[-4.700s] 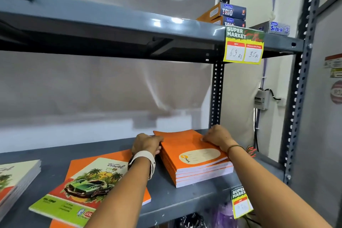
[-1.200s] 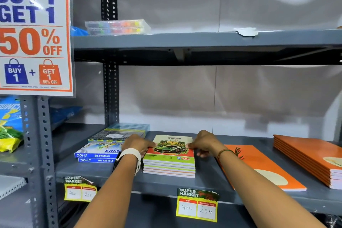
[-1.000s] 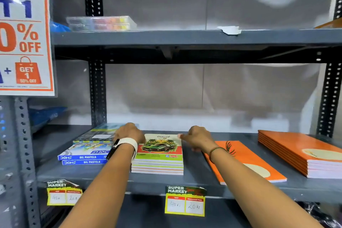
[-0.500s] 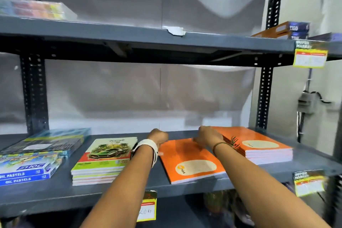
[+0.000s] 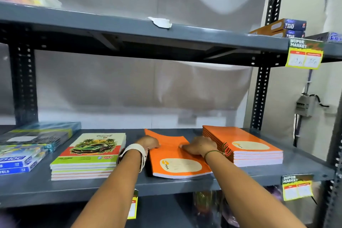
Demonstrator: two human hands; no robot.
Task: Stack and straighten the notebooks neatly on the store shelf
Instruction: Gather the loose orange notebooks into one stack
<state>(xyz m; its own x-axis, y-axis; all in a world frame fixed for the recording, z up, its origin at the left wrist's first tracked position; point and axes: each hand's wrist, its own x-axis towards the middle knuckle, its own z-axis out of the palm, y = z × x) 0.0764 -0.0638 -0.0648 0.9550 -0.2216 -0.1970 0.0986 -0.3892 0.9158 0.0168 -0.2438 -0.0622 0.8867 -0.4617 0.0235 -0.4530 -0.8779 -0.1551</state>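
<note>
Head view of a grey metal store shelf [image 5: 46,193], read left to right. At far left, boxes of oil pastels [image 5: 17,162] are cut off by the frame edge, their print blurred. Next stands a squared stack of car-cover notebooks [image 5: 88,155], just left of the left hand's fingers and apart from them. The left hand [image 5: 148,144], wearing a white wrist strap, rests on the left edge of a single orange notebook [image 5: 175,161]; its fingers are curled at that edge, but whether they pinch the cover or only press on it cannot be told, since the fingertips are hidden behind the knuckles. The notebook's far edge is bowed upward beyond the fingers, and its near end lies flat on the shelf. The right hand [image 5: 199,148] lies palm-down, fingers extended and flat on the same cover, gripping nothing. Just right of these fingers, touching or nearly touching the back of the hand, sits the orange notebook stack [image 5: 246,146]. Price tags [image 5: 298,187] on the shelf lip are too blurred to read.
</note>
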